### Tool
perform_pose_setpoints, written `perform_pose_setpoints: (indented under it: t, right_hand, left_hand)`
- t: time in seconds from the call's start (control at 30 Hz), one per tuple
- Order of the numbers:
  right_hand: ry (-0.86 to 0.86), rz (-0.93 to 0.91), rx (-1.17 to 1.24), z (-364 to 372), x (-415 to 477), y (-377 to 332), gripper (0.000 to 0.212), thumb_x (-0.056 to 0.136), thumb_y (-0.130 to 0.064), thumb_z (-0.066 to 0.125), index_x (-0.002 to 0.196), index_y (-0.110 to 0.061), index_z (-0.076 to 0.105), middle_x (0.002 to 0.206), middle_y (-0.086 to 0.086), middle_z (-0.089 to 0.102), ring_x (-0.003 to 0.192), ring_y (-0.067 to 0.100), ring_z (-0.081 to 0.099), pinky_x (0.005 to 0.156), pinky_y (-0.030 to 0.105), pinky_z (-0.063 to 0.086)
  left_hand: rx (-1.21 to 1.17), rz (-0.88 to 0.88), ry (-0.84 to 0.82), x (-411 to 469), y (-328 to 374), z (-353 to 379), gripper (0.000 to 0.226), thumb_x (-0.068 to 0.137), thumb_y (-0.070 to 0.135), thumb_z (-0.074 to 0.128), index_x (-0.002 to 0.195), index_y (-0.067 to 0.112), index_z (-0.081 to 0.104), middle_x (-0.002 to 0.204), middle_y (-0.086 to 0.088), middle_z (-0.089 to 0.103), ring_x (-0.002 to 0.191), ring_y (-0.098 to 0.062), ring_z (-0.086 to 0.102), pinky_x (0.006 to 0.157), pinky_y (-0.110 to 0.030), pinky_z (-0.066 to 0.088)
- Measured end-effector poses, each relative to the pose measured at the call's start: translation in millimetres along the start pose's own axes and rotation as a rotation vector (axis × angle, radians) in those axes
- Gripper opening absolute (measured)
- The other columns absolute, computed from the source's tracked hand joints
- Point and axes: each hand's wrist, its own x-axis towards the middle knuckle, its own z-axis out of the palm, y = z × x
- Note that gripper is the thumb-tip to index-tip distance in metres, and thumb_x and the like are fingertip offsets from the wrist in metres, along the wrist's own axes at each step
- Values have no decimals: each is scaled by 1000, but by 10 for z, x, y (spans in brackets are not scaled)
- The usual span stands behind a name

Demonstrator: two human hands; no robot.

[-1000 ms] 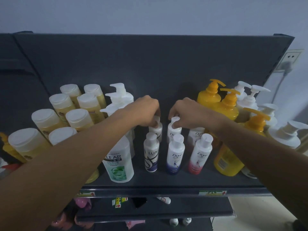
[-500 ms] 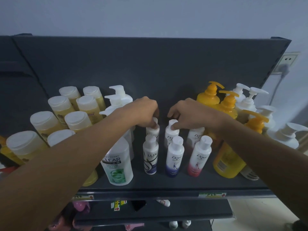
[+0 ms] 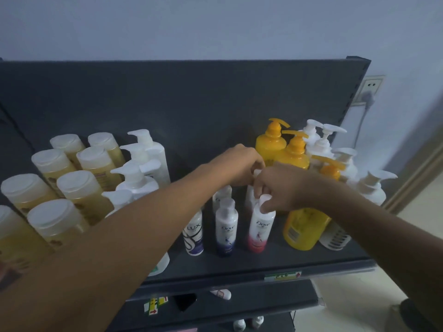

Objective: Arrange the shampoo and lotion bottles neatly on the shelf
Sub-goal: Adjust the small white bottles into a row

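On the dark shelf (image 3: 239,264) stand small white bottles in two rows: a Lux bottle (image 3: 193,233), a blue-bottomed Dove bottle (image 3: 226,230) and a pink-bottomed Dove bottle (image 3: 260,230) in front, more behind. My right hand (image 3: 280,188) pinches the cap of the pink-bottomed Dove bottle. My left hand (image 3: 239,165) reaches over the back row, its fingers closed on the cap of a small white bottle (image 3: 250,195) that is mostly hidden.
Yellow bottles with white flat caps (image 3: 76,188) fill the left side, with white pump bottles (image 3: 141,168) beside them. Orange-yellow pump bottles (image 3: 294,154) and white pump bottles (image 3: 369,188) crowd the right. A lower shelf (image 3: 239,305) holds a few items. A wall socket (image 3: 370,88) is at right.
Both hands shifted right. My left hand moved from the left back-row bottle to the right back-row one; my right hand came forward onto the front pink-bottomed Dove bottle's cap. The view shifted left.
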Motion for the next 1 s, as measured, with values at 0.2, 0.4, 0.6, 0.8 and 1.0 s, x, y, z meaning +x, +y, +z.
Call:
perform_pose_setpoints:
  t: [0.2,0.4,0.6,0.8,1.0]
  right_hand:
    - [39,-32,29,84,11,-7,25,82,-31,75,104,-19,77,104,-7,74,93,10,63,76,26,51]
    - [40,-68,50,77,14,-28,26,80,-31,75,103,-21,79,103,-8,75,96,11,65,82,33,56]
    - [48,-85,62,67,11,-56,25,79,-31,75,101,-20,80,103,-8,75,95,11,65,82,34,56]
    - [46,-84,54,71,38,-73,26,79,-32,75,102,-20,79,103,-9,75,98,11,64,84,35,56]
    - [26,-55,52,92,31,-59,31,83,-32,75,110,-17,76,109,-4,73,96,13,64,73,24,48]
  left_hand:
    - [-20,-14,47,38,38,54,26,82,21,75,108,27,76,105,1,70,93,-22,69,81,-40,61]
    - [43,7,47,-2,104,8,24,87,8,70,107,17,77,91,-1,60,76,-21,60,54,-26,42]
    - [53,20,47,-81,90,-4,21,87,8,63,79,27,65,76,4,50,62,-16,50,50,-26,34]
    - [29,3,53,-79,-6,-2,24,86,9,63,94,25,79,76,9,54,73,-22,60,60,-29,44]
    - [-52,-15,37,-67,-59,54,24,79,19,70,95,33,80,93,5,74,87,-20,72,80,-42,62]
